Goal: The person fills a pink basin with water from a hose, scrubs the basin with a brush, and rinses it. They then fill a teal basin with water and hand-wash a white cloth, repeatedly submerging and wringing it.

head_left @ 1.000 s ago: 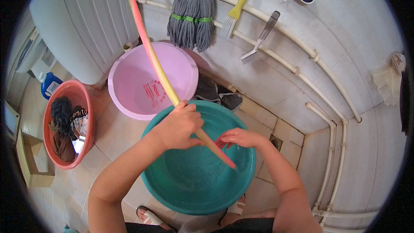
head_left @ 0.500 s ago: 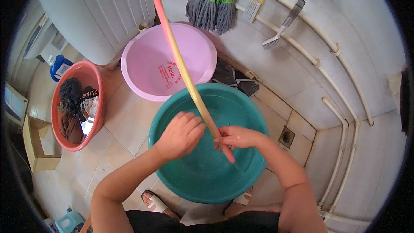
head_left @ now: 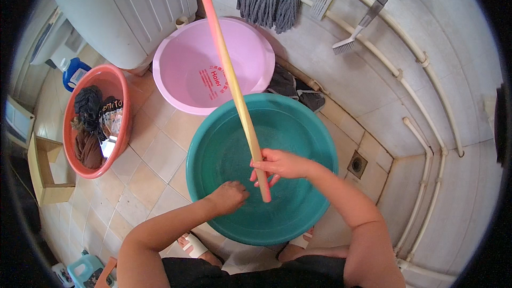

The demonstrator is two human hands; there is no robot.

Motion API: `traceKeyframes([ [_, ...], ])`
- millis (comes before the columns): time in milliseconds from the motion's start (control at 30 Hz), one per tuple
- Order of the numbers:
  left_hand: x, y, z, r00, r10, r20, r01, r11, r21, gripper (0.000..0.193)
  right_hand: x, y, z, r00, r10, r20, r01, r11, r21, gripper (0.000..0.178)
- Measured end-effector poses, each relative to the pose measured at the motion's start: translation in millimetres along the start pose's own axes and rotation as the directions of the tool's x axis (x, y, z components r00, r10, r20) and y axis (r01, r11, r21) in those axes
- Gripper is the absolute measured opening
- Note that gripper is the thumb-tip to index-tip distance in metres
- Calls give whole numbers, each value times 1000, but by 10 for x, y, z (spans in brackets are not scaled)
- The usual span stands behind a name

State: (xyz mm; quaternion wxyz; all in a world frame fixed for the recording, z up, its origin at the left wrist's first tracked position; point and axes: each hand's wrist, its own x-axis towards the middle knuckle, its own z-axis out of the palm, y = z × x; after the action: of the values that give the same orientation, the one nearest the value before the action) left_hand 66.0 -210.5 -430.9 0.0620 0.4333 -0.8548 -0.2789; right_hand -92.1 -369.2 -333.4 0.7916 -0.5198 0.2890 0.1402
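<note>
A large teal basin (head_left: 314,128) stands on the floor in front of me, with what looks like clear water in it. My right hand (head_left: 285,164) grips a long pink and yellow pole (head_left: 238,93) close to its lower end, over the basin. From there the pole slants up and away to the left, past the top of the view. My left hand (head_left: 229,197) hangs low over the basin's near left part, apart from the pole. Its fingers are curled in, and whether anything is inside them is hidden.
Beyond the teal basin sits a pink basin (head_left: 178,69). An orange basin (head_left: 124,112) with dark clothes stands left, near a blue bottle (head_left: 72,77). Dark shoes (head_left: 290,88) lie by the wall. Grey mop heads (head_left: 272,0) and brushes (head_left: 352,37) hang there. A floor drain (head_left: 357,165) is right.
My left hand has dropped lower and away from the pole. My right hand has shifted slightly left and up with the pole, whose lower end has swung left.
</note>
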Motion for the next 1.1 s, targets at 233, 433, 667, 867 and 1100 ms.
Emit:
traceKeyframes([
  [233, -42, -80, 27, 970, -183, 162, 182, 983, 21, 14, 332, 166, 175, 995, -93, -31, 96, 989, 115, 26],
  [433, -153, -170, 184, 968, -242, 62, 247, 966, -76, 18, 565, 183, 386, 985, -169, -20, 170, 970, 174, 23],
  [667, -192, -372, 638, 929, -250, 274, 317, 919, -236, 21, 662, 181, 535, 982, -184, 53, 172, 970, 174, 21],
  [867, -119, -258, 687, 863, -278, 423, 185, 951, 247, 20, 707, 114, 701, 976, -211, 54, 195, 958, 208, 21],
  [1100, -241, -526, 853, 993, -85, -77, 108, 459, 882, 21, 786, 40, 729, 944, -327, -53, 328, 902, 279, 19],
])
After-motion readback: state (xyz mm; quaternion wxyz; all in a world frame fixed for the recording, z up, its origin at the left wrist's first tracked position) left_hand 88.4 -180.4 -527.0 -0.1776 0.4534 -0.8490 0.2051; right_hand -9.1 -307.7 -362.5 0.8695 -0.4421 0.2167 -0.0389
